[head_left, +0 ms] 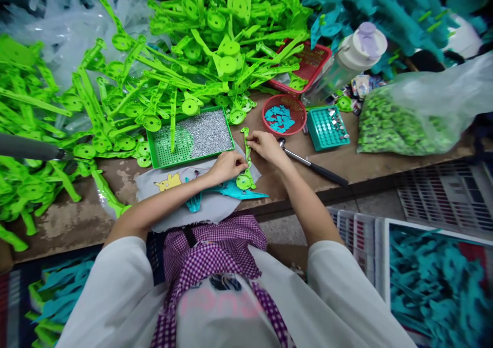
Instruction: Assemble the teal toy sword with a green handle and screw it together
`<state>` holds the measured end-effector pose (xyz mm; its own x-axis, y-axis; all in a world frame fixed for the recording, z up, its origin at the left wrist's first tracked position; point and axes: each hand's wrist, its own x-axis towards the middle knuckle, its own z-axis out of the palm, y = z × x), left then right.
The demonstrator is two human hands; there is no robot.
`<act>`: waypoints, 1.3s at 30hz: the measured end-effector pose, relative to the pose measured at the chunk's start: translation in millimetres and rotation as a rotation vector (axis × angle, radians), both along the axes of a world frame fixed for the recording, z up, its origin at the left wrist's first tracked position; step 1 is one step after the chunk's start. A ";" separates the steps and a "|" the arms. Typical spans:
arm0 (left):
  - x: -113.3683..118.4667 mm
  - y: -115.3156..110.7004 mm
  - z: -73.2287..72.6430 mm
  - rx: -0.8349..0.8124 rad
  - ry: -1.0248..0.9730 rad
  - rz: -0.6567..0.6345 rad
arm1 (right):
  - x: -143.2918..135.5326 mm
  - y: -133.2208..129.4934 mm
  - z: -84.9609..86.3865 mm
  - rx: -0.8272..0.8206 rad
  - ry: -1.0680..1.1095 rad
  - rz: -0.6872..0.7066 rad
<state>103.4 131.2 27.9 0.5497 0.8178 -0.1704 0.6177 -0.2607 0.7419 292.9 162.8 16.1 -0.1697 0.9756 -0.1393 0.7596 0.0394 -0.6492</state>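
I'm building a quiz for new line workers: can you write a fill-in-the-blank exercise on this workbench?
1. Both the left hand and the right hand hold one flat plastic piece coloured ____.
2. The round red basket holds small pieces coloured ____.
3. The screwdriver lies nearest the ____ hand.
4. The green tray sits just beyond the ____ hand.

Missing words: green; teal; right; left

The person wears a white short-sleeved top with faint pink lettering across the chest (too blurred to read). Over it hangs a purple-and-white checked apron [215,255], its bib crossed by a dark strap. Both forearms are bare, as are the left hand [226,167] and right hand [265,146].
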 end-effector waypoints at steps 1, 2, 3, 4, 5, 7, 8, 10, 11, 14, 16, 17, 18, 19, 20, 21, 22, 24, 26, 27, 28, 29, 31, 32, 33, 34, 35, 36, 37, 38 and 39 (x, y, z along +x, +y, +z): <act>0.7 0.1 -0.8 -0.030 -0.003 0.015 | 0.2 -0.2 0.4 0.000 0.000 0.001; 1.4 0.4 -1.5 -0.070 -0.006 0.030 | 0.3 -0.4 0.7 -0.001 -0.001 0.002; 2.1 0.8 -1.9 -0.115 -0.012 0.046 | 0.4 -0.6 1.1 -0.002 -0.001 0.001; 2.8 1.5 -2.1 -0.160 -0.021 0.066 | 0.4 -0.8 1.4 -0.003 -0.002 0.001; 3.6 2.3 -2.0 -0.202 -0.031 0.086 | 0.4 -1.0 1.9 -0.004 -0.004 0.000; 5.6 3.8 -1.5 -0.274 -0.043 0.125 | 0.3 -1.3 2.7 -0.007 -0.010 -0.001; 6.9 4.3 -1.2 -0.302 -0.042 0.143 | 0.2 -1.5 3.2 -0.008 -0.013 -0.002; 10.1 3.9 -0.4 -0.334 -0.021 0.182 | 0.2 -2.0 3.9 -0.014 -0.023 -0.009; 11.8 2.9 -0.2 -0.333 -0.009 0.206 | 0.2 -2.3 4.2 -0.017 -0.027 -0.014; 16.8 -2.7 -0.4 -0.274 0.013 0.285 | 0.0 -2.6 4.4 -0.024 -0.035 -0.019; 19.1 -6.6 -0.9 -0.232 0.022 0.316 | -0.3 -1.7 4.0 -0.029 -0.035 -0.011; 19.7 -7.9 -1.1 -0.218 0.027 0.320 | -0.4 -0.8 3.7 -0.030 -0.034 -0.007; 20.0 -8.6 -1.2 -0.209 0.033 0.321 | -0.3 0.0 3.5 -0.028 -0.031 -0.003; 20.0 -8.7 -1.2 -0.205 0.036 0.318 | 0.1 0.6 3.3 -0.023 -0.026 -0.001; 19.9 -8.3 -1.2 -0.209 0.040 0.314 | 0.9 0.5 3.3 -0.017 -0.016 0.002; 19.6 -7.4 -1.1 -0.218 0.040 0.311 | 2.2 -0.7 3.4 -0.007 0.001 0.007; 19.2 -6.3 -1.0 -0.228 0.039 0.311 | 4.0 -3.4 3.7 0.010 0.027 0.010; 18.5 -4.2 -1.3 -0.243 0.032 0.316 | 8.0 -13.8 4.2 0.079 0.108 -0.014; 17.8 -2.7 -2.2 -0.242 0.013 0.310 | 10.5 -29.0 3.2 0.177 0.197 -0.074; 17.6 -2.2 -2.9 -0.238 0.002 0.301 | 10.5 -36.8 1.9 0.215 0.228 -0.097; 17.3 -1.9 -3.6 -0.235 -0.007 0.291 | 9.4 -43.4 -0.1 0.237 0.247 -0.108; 17.2 -1.7 -4.4 -0.234 -0.014 0.281 | 7.5 -48.4 -2.6 0.241 0.252 -0.107; 16.9 -1.3 -5.8 -0.236 -0.016 0.275 | 2.2 -52.3 -8.2 0.220 0.235 -0.096; 16.7 -0.9 -6.4 -0.240 -0.014 0.277 | -0.4 -51.5 -10.9 0.208 0.220 -0.098; 16.4 -0.5 -7.0 -0.246 -0.014 0.278 | -2.6 -49.6 -13.3 0.195 0.206 -0.107; 15.8 0.0 -7.6 -0.254 -0.015 0.275 | -4.3 -47.2 -15.2 0.180 0.194 -0.118; 14.9 0.5 -8.2 -0.262 -0.017 0.268 | -5.4 -44.8 -16.7 0.162 0.191 -0.133; 13.8 0.9 -8.7 -0.271 -0.022 0.259 | -6.0 -42.7 -17.9 0.141 0.197 -0.152; 12.3 1.2 -9.1 -0.282 -0.029 0.244 | -6.4 -41.1 -18.7 0.118 0.213 -0.172; 10.5 1.3 -9.4 -0.293 -0.040 0.225 | -6.6 -39.9 -19.2 0.097 0.232 -0.190; 8.6 1.0 -9.5 -0.303 -0.054 0.204 | -6.9 -39.1 -19.5 0.083 0.245 -0.203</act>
<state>112.0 132.2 18.4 0.3949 0.8286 -0.3969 0.5925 0.1005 0.7993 286.0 123.7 -3.5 0.0106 0.9993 -0.0367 0.5791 -0.0361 -0.8144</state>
